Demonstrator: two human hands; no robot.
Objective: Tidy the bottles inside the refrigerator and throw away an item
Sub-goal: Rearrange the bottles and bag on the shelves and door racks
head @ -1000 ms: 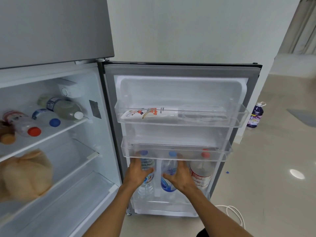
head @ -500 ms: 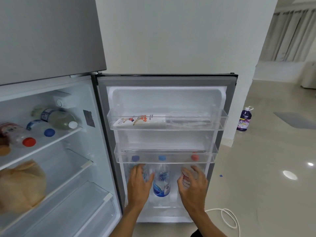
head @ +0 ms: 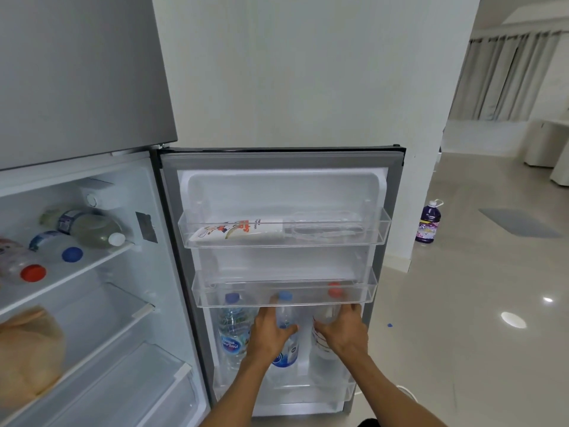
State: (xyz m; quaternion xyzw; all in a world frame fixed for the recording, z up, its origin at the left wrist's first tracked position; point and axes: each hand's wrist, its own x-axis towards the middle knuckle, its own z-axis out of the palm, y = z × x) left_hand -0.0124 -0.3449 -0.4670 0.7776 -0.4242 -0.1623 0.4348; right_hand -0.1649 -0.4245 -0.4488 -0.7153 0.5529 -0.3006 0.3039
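Clear plastic bottles, door's bottom rack: left hand (head: 271, 331) wrapped round middle bottle (head: 284, 340), right hand (head: 341, 331) gripping red-capped bottle (head: 326, 337). Three more lying loose on inner shelf (head: 70, 272); disposal item unpicked.

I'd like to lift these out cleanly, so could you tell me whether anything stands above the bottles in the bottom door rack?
Yes. The middle door shelf sits directly above the caps of all three bottles. The left hand grips the middle bottle and the right hand grips the red-capped bottle, so both would likely need tilting outward first.
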